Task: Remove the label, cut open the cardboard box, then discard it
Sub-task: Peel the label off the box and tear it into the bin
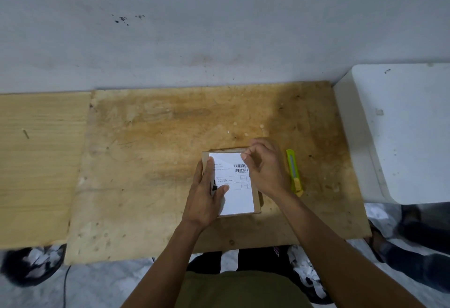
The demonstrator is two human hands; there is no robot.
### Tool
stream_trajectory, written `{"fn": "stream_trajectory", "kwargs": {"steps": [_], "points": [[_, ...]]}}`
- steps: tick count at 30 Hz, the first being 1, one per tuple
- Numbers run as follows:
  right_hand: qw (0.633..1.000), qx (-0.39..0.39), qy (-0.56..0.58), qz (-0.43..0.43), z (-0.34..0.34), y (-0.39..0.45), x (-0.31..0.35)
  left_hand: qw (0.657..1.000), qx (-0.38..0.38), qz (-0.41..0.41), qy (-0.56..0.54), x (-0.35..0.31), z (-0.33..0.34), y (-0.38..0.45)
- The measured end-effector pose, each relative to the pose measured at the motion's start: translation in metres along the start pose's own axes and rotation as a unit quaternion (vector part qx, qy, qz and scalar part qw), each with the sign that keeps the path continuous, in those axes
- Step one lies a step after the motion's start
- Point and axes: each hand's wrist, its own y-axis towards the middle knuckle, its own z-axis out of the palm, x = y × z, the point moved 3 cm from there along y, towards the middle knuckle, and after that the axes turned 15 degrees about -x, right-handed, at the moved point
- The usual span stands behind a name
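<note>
Box (pixel 257 195) mid-tabletop (pixel 158 142), label (pixel 239 198) uppermost: left hand (pixel 207 187) flat, pressing it down; right hand (pixel 266 167) pinching label's far corner; risk: hasty peeling tears label, leaving scraps.

Head-worn view looks steeply down; close over the plywood board (pixel 146 161).

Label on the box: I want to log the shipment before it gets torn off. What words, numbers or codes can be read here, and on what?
On the label of the cardboard box: barcodes and printed lines, all too small and blurred to read; the left hand and right hand cover parts.
On the utility knife: no marking visible.
Nothing else bears text.
</note>
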Motion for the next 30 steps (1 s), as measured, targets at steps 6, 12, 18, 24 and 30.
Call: {"fn": "stream_trajectory", "kwargs": {"steps": [6, 12, 18, 24, 30], "points": [[1.000, 0.003, 0.011, 0.026, 0.013, -0.021, -0.005, 1.000, -0.005, -0.006, -0.005, 0.004, 0.003, 0.000], [1.000, -0.016, -0.018, 0.009, 0.013, -0.017, -0.004, 1.000, -0.002, 0.000, 0.001, 0.008, 0.005, 0.000], [0.995, 0.001, -0.096, -0.037, 0.022, -0.018, -0.005, 1.000, -0.003, -0.001, 0.003, 0.007, 0.005, 0.000], [0.999, -0.002, -0.037, -0.022, 0.021, -0.029, -0.004, 1.000, 0.000, -0.019, 0.000, 0.007, 0.004, -0.001], [0.992, 0.080, 0.054, 0.087, 0.018, -0.025, -0.014, 0.996, -0.038, -0.032, -0.074, 0.000, -0.002, -0.003]]}}
